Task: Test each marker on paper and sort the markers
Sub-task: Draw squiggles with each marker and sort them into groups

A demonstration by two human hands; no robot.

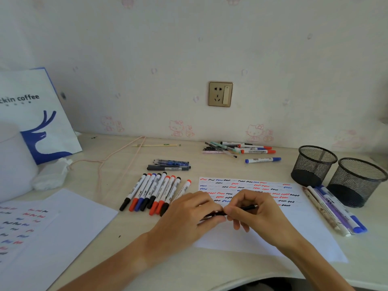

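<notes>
Both my hands meet over the white test paper [294, 219], which carries rows of red, blue and black squiggles. My left hand [189, 213] grips one end of a thin black pen [246, 207] and my right hand [254, 211] grips the other; whether its cap is on is hidden by my fingers. A row of several white markers [151, 192] with black, red and blue caps lies left of the paper. A few dark pens [170, 164] lie behind that row. A loose pile of markers [241, 149] sits near the wall, with one blue marker [262, 160] beside it.
Two black mesh pen cups [312, 164] [357, 181] stand at the right, with several pens [333, 208] lying in front of them. A second scribbled sheet [42, 227] lies at the left, behind it a coffee paper bag [35, 114]. A pink string [117, 162] trails across the desk.
</notes>
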